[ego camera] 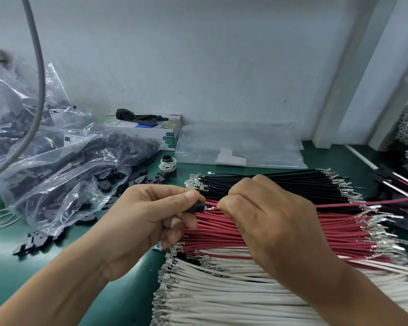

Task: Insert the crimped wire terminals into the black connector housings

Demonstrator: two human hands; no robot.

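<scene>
My left hand point(151, 215) is pinching a black housing point(196, 207). My right hand point(257, 215) is pinching a red wire point(363, 203), pushing its metal end in straight.

Green bench point(127, 290): black wires point(280, 182), red wires point(222, 231), white wires point(222, 292) stacked at 4 o'clock; bags of housings point(64, 165) at 9; glove box point(151, 130), flat clear bag point(240, 147) at 12.

Matt black plastic housing point(196, 206), shiny metal terminals point(193, 181), glossy crinkled clear bags point(64, 156), smooth green mat point(127, 290)
</scene>
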